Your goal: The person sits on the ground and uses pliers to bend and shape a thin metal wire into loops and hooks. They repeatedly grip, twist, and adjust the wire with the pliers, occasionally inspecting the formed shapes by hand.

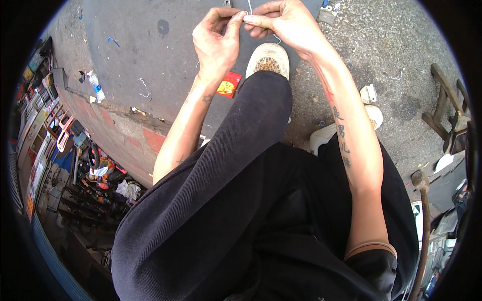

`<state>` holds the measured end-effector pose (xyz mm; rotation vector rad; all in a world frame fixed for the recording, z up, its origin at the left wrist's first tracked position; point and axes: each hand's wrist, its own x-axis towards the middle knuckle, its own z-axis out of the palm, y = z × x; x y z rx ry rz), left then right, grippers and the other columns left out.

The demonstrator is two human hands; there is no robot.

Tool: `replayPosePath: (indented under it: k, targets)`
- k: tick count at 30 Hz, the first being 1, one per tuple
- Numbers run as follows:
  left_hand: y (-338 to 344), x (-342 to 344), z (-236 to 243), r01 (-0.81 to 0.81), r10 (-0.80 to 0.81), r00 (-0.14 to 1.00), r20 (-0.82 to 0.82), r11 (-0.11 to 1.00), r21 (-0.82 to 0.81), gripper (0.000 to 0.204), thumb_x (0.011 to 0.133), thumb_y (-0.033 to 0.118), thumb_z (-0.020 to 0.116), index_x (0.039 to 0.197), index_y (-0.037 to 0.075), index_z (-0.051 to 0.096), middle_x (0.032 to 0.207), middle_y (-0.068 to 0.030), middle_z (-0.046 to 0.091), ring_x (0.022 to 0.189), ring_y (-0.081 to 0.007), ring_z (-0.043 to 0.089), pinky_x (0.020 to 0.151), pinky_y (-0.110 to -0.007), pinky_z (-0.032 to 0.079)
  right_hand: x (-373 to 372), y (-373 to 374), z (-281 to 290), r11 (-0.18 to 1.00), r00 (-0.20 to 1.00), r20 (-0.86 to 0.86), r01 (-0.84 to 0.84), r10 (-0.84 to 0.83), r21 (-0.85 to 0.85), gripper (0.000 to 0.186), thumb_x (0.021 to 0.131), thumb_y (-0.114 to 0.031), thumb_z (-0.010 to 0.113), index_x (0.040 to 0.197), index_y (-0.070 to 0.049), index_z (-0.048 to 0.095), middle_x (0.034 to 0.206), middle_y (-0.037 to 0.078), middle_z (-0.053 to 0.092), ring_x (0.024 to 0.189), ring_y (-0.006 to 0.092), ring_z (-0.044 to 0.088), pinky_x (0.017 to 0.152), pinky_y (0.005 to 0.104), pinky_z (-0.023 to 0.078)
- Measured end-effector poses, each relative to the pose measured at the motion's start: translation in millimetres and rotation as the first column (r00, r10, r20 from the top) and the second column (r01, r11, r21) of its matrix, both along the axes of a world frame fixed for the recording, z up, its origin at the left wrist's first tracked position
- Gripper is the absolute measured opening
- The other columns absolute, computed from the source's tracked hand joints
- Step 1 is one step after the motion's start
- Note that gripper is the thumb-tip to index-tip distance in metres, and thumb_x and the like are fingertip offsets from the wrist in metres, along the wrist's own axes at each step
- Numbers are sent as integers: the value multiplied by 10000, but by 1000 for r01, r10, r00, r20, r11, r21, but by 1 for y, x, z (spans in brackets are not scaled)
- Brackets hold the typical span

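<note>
Two bare hands meet at twelve o'clock, close under the upper edge, and between their fingertips we see a thin white strand. It runs up out of the picture, so its upper end is cut off from us; whether it is wire or cord we cannot tell. Our left hand is pinched narrow on it, thumb against forefinger. Our right hand is likewise closed to a pinch on the strand, its thumb tip just beside the left one, its other fingers curled and partly hidden. Below them a second white bit shows; we cannot make out whether it joins the strand.

Also at twelve, a pale shoe sticks out beyond our dark trouser knee, which covers its heel. A red packet lies beside the left wrist, partly covered. Our other shoe, between two and three o'clock, is half hidden behind the right forearm.

Toward ten o'clock lies a clear bottle. Between three and four stands a hammer, its handle cut off below. The jumble between eight and nine is too crowded and warped to sort out.
</note>
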<state>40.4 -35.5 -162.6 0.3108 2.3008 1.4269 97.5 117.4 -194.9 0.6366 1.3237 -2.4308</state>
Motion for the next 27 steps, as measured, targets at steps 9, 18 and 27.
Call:
replayPosePath:
  k: [9,18,27]
  targets:
    - [-13,-38,35,-8,-10,967,256,998,67,270,929,153,725,1145,-5,695,1061,-117,737,945,-174,713,854,-293,560,-4,11,3,978,987,-27,-155,160,139,225,899,-134,716,994,68,738,814,98,729,693,134,658,661,273,537]
    - [-5,-57,42,416,-439,897,48,805,-422,197,915,179,749,1051,37,764,1011,-48,757,929,-128,712,849,-259,550,-4,16,-2,957,987,-50,-138,155,256,244,892,-192,726,997,27,752,851,88,735,753,128,644,718,294,521]
    - [17,-33,41,287,-454,775,-440,872,-396,104,842,93,763,929,41,740,823,-71,700,723,-193,693,684,-301,541,-3,6,-6,982,983,14,186,-185,-44,219,882,-105,745,1058,23,735,976,102,749,884,150,696,805,271,537]
